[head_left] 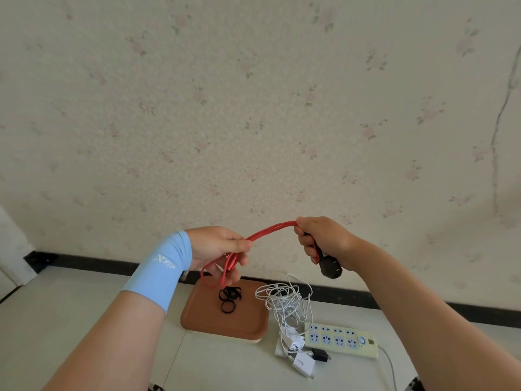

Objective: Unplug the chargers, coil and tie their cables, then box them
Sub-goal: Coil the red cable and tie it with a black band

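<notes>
A red cable (270,229) is stretched above the tray (197,316), its loops gripped by the left hand (217,246), its black plug (330,268) clenched in the right hand (324,238).

You have one red cable (270,229) ending in one black plug (330,267), one brown tray (197,320) with about five black bands (229,299), one power strip (341,338), two white chargers (304,364) and one black charger (320,355)
</notes>
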Motion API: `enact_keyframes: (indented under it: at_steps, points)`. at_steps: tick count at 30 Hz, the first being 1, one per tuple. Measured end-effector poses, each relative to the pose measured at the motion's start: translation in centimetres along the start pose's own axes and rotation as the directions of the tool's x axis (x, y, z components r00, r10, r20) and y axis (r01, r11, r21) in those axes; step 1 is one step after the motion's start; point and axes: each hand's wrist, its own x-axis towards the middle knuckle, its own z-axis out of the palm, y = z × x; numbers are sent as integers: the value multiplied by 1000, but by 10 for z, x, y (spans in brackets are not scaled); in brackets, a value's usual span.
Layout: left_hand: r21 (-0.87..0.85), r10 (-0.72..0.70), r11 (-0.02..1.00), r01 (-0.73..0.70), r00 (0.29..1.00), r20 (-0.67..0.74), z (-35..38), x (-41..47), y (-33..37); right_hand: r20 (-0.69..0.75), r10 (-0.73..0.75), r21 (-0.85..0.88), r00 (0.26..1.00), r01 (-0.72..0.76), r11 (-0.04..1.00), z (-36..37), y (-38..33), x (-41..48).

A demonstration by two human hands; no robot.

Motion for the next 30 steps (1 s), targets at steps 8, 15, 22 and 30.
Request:
enact_keyframes:
  at_steps: [8, 15, 22, 30]
  points:
    - [-730, 43, 630, -265, 950, -309, 6, 21, 11, -124, 21, -28, 992, -25, 999, 14, -1, 8]
    - [-872, 29, 194, -449, 891, -452, 33, 40, 16, -60, 36, -76, 998, -40, 996, 49, -4, 3]
    - [-879, 157, -29, -476, 866, -475, 41, 35, 21, 95, -41, -82, 995, 49, 995, 66, -5, -3]
    - [-787, 33, 211, -580, 809, -587, 46, 35, 33, 287, -67, -145, 956, 112, 983, 53, -5, -9]
